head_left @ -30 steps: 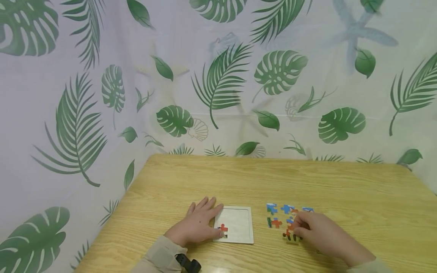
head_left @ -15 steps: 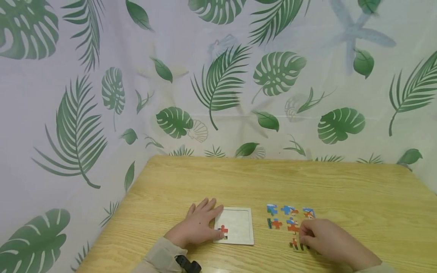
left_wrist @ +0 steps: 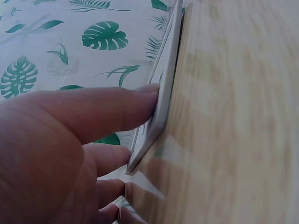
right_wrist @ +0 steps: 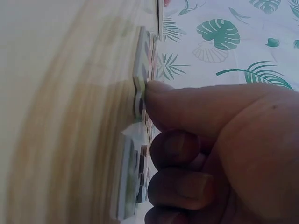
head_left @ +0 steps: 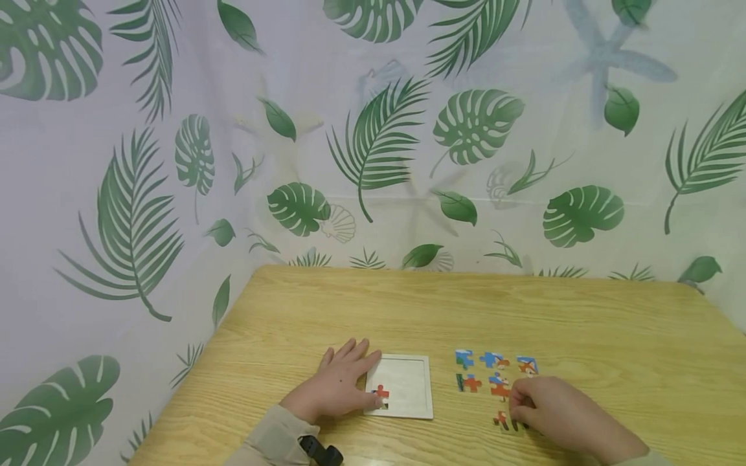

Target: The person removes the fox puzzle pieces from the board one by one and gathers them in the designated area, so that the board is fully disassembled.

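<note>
My left hand (head_left: pixel 338 382) lies spread at the left side of a pale square puzzle tray (head_left: pixel 408 382). Its thumb rests over the near left corner, where a red and white jigsaw piece (head_left: pixel 381 391) sits inside the rim. In the left wrist view the thumb (left_wrist: pixel 126 105) reaches over the tray's edge (left_wrist: pixel 166 100). My right hand (head_left: pixel 556 411) has curled fingers and pinches a jigsaw piece (head_left: pixel 501 421) with dark marks, low over the table. The fingers cover part of that piece. In the right wrist view the thumb tip touches a piece's edge (right_wrist: pixel 139 95).
Several loose jigsaw pieces lie right of the tray, among them a blue one (head_left: pixel 463 358), a fox-face one (head_left: pixel 527 365) and a red one (head_left: pixel 472 383). The wooden table (head_left: pixel 350 298) meets a leaf-patterned curtain (head_left: pixel 408 162). A black strap (head_left: pixel 320 451) is on the left wrist.
My right hand has moved slightly right and nearer me with the dark-marked jigsaw piece, uncovering the fox-face piece. In the last half second it barely moves. The left hand stays put.
</note>
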